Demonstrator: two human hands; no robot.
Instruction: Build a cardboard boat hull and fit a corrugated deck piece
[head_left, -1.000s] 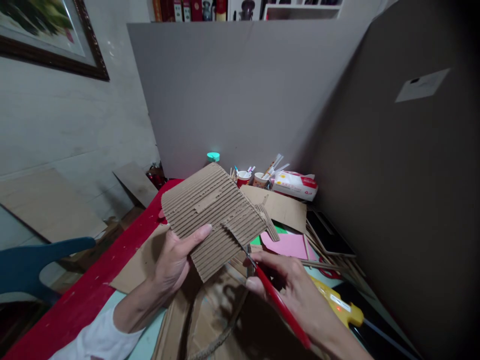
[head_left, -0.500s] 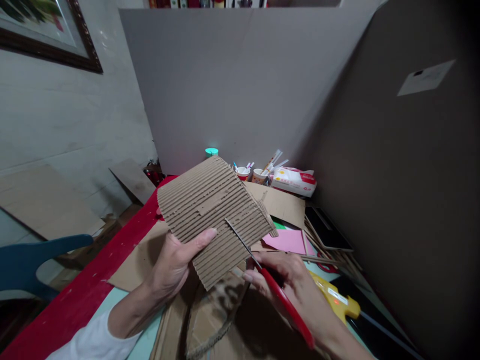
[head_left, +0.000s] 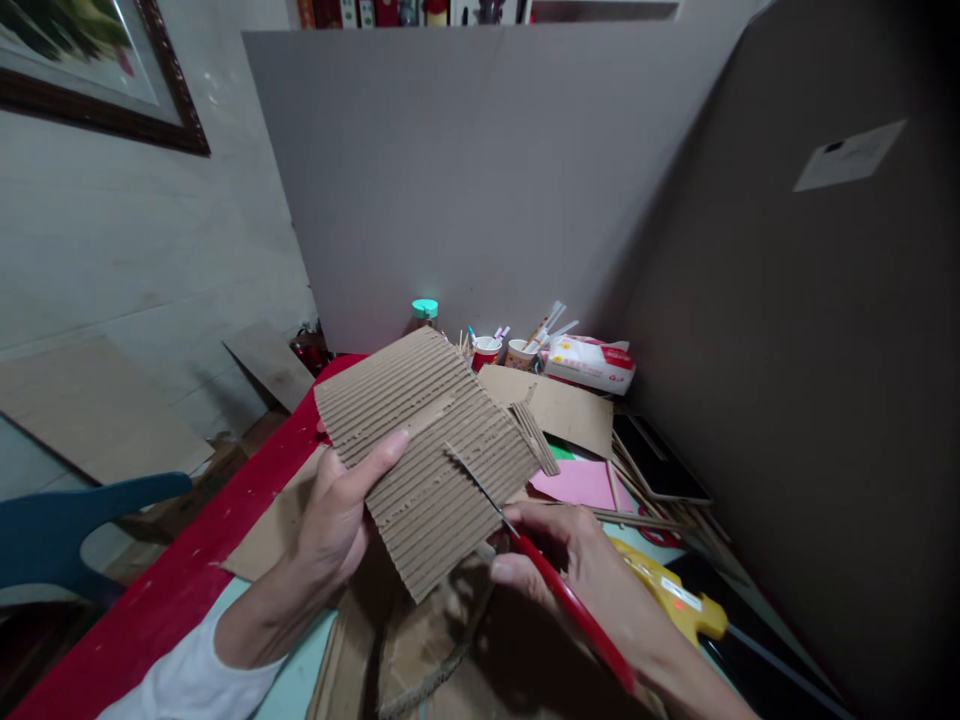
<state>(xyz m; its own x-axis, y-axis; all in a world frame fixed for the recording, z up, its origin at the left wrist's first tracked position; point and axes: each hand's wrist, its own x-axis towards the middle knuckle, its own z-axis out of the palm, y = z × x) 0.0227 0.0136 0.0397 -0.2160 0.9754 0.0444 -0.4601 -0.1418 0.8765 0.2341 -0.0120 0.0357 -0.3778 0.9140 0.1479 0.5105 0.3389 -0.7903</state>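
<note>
A piece of corrugated cardboard [head_left: 450,490] with bare ridges facing up is tilted in front of me. My left hand [head_left: 337,510] grips its left edge, thumb on top, fingers hidden beneath. My right hand [head_left: 577,560] is closed on red-handled scissors [head_left: 574,605], seen edge-on. Their thin metal blade lies across the ridges, pointing up and left; a second blade cannot be seen. Beyond the cardboard's right edge rests a narrow corrugated strip [head_left: 536,440]. Below the held piece is a curved cardboard form [head_left: 427,655], partly in shadow.
At the right are a yellow glue gun [head_left: 675,595], pink paper [head_left: 577,482] and a dark tablet-like panel [head_left: 660,460]. Farther back stand a paper cup of straws [head_left: 520,354], a tissue pack [head_left: 589,362] and a teal-lidded jar [head_left: 425,309]. A grey partition [head_left: 480,180] rises behind.
The held cardboard has tipped and shifted slightly down, with my left thumb now farther up and left on it. The narrow strip shows apart from its edge. The scissors stay across the ridges.
</note>
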